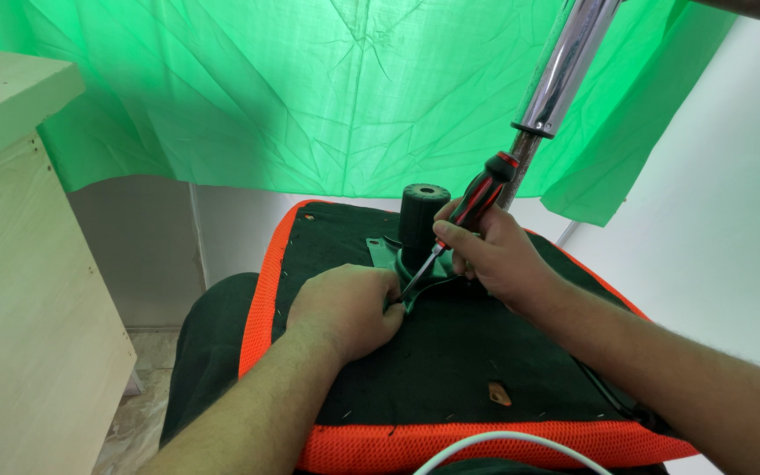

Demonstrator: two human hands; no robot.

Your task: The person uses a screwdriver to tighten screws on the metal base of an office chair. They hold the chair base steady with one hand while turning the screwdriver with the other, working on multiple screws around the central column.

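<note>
So I've got the chair seat (485, 352) flipped upside down across my lap, black underside up with the orange mesh edge all around. My right hand (494, 259) is wrapped closed around one red-and-black screwdriver (477, 200), tip angled down at the black mounting plate (398, 257) near the middle of the seat. My left hand (349, 308) is pressing down right next to the tip, fingers curled onto the plate edge; I can't tell if there's a screw pinched under them.

My take: keep the driver in line with the screw rather than slanted, lean weight into it so it doesn't cam out, and keep the left hand steadying the plate.

Count: one screwdriver, one plate with one black cylinder socket (421, 215), one chrome tube (565, 66) behind it, one white cable (503, 440) at the front.
</note>
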